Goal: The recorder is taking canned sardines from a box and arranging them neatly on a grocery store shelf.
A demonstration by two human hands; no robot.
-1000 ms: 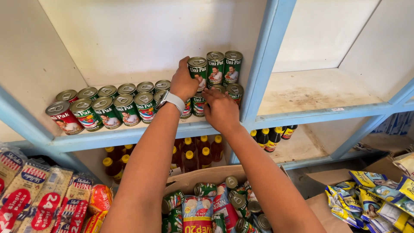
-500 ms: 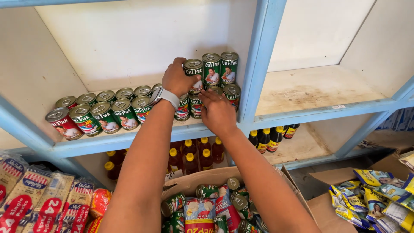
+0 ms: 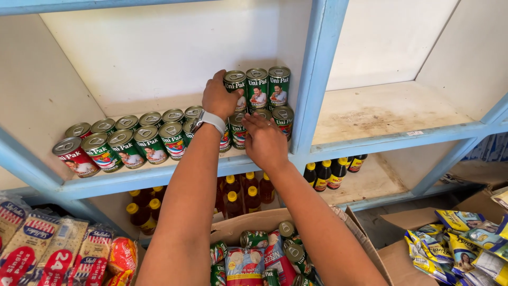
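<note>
Green can gripped by left hand; right hand open, fingertips on lower can.

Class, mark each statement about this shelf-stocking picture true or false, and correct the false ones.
1. The left hand rests on a can in the upper tier of stacked cans. True.
2. The shelf bay right of the blue post is full of cans. False: it holds none.
3. Dark bottles with yellow caps stand on the shelf below the cans. True.
4. The person wears a watch on the right wrist. False: the watch is on the left wrist.
5. The right hand holds a bottle. False: it touches the lower cans.
</note>
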